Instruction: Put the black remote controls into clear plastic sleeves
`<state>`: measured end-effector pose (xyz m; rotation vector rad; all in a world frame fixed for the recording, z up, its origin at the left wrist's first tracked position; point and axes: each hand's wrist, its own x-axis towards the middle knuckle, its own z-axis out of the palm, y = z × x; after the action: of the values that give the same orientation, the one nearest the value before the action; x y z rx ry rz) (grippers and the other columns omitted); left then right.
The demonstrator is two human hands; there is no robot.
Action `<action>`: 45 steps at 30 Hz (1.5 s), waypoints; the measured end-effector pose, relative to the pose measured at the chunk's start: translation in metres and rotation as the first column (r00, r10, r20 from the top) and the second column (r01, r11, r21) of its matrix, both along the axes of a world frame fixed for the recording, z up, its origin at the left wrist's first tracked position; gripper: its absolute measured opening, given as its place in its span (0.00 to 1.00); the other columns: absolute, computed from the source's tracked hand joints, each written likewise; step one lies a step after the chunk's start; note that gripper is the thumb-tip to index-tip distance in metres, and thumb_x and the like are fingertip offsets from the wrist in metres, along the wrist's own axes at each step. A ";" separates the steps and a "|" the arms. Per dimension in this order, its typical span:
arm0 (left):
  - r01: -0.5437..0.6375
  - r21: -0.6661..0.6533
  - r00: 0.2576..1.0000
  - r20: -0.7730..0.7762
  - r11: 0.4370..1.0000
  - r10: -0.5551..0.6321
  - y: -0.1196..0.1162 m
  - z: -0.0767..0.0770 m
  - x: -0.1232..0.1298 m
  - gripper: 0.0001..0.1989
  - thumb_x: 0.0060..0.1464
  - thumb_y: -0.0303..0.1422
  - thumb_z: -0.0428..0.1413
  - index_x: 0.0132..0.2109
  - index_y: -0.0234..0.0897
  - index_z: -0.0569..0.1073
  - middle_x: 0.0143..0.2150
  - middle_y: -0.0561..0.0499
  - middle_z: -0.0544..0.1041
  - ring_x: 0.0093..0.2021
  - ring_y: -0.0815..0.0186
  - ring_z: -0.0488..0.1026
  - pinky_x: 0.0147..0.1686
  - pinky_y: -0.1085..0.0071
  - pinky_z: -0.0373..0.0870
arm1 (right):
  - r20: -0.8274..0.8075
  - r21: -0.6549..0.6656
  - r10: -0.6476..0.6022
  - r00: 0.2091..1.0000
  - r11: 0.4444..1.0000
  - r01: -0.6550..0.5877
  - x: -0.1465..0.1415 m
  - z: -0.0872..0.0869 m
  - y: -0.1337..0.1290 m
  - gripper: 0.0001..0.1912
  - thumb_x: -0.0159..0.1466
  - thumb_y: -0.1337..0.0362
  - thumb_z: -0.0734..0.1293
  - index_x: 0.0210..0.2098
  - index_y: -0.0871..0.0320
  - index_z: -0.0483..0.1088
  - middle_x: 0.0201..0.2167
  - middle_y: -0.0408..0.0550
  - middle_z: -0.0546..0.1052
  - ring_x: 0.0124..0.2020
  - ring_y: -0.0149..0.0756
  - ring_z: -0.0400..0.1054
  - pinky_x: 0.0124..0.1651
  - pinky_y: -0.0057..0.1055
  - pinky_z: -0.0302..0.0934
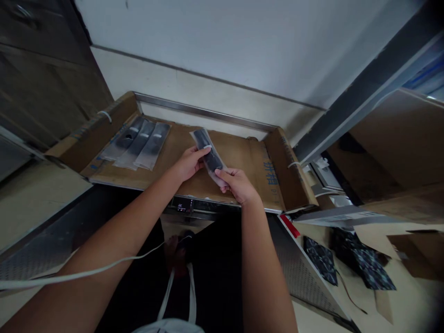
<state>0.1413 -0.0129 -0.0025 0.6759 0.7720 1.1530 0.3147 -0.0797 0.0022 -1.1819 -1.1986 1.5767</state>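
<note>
Head view: the left hand (189,164) pinches the packet (212,160) by its upper part and the right hand (240,184) pinches its lower end, over the cardboard (243,159), apart from three other packets (153,145). A light grip at both ends, thumbs on top, should support the dark piece inside without creasing the soft wrap.

A workspace, seemingly a workshop or packing spot, with a cardboard-lined metal bench (243,157) and cardboard boxes (405,152).
</note>
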 end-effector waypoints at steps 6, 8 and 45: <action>0.020 -0.002 0.999 0.033 1.000 -0.020 0.002 -0.002 0.000 0.07 0.53 0.28 0.65 0.40 0.33 0.77 0.37 0.50 0.80 0.34 0.69 0.76 0.36 0.72 0.75 | -0.035 0.038 -0.004 0.999 0.999 0.005 0.001 0.000 -0.002 0.22 0.54 0.48 0.77 0.24 0.58 0.69 0.16 0.35 0.65 0.15 0.22 0.55 0.18 0.23 0.50; 0.036 -0.021 0.999 0.028 0.999 -0.035 0.002 -0.002 0.000 0.06 0.54 0.29 0.64 0.39 0.33 0.77 0.36 0.49 0.80 0.33 0.69 0.76 0.36 0.72 0.75 | -0.046 0.046 -0.022 0.999 0.999 0.024 0.001 0.000 -0.003 0.21 0.53 0.48 0.77 0.24 0.58 0.70 0.16 0.34 0.64 0.14 0.22 0.54 0.17 0.23 0.50; -0.143 0.403 0.954 -0.188 0.904 0.235 -0.005 0.000 0.002 0.26 0.45 0.25 0.67 0.53 0.42 0.75 0.57 0.48 0.75 0.59 0.62 0.71 0.56 0.69 0.69 | 0.084 -0.070 -0.010 0.996 0.997 0.016 -0.008 0.005 0.004 0.21 0.54 0.46 0.77 0.31 0.59 0.75 0.22 0.45 0.78 0.18 0.26 0.67 0.21 0.22 0.64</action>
<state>0.1433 -0.0178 -0.0030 1.0997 0.8294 1.4416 0.3067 -0.0757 0.0075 -1.3099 -1.1945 1.5849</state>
